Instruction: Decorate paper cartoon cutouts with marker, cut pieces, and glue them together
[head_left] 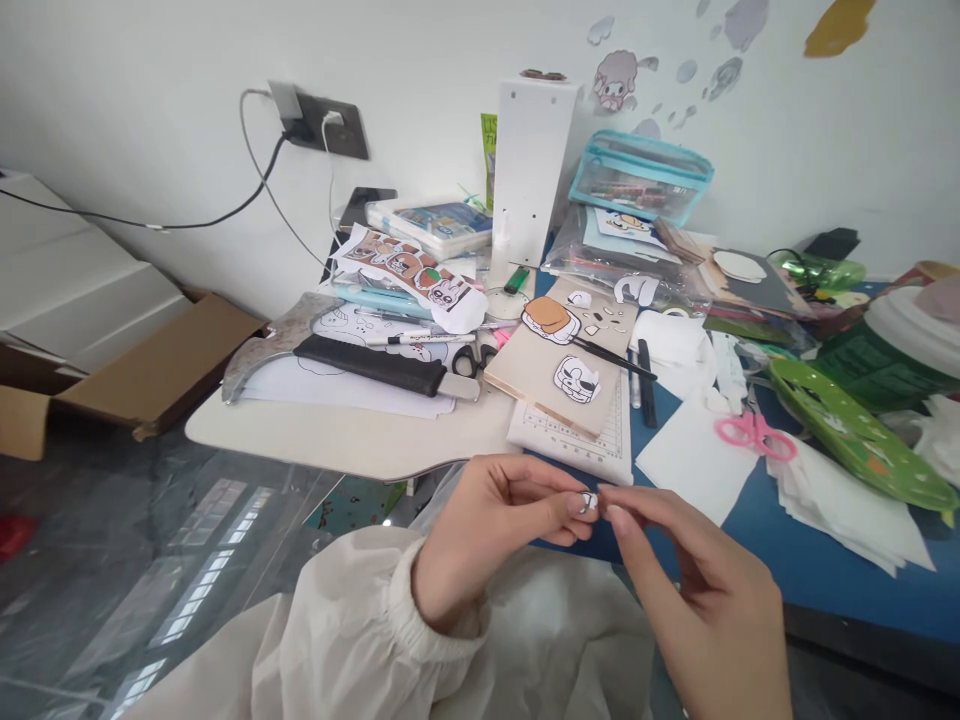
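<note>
Between thumb and fingers, my left hand pinches a small white paper cutout with black lines. My right hand is beside it, its thumb and forefinger nearly meeting at the cutout's right edge; whether they grip anything is too small to make out. Beyond my hands lies a beige board carrying a bread-shaped cutout, a white face cutout and several small pieces. Black tweezers rest across the board.
Pink-handled scissors and white paper sheets lie at the right, near a green pouch and a large cup. On the left are a black-handled knife and a printed strip. A white box stands behind.
</note>
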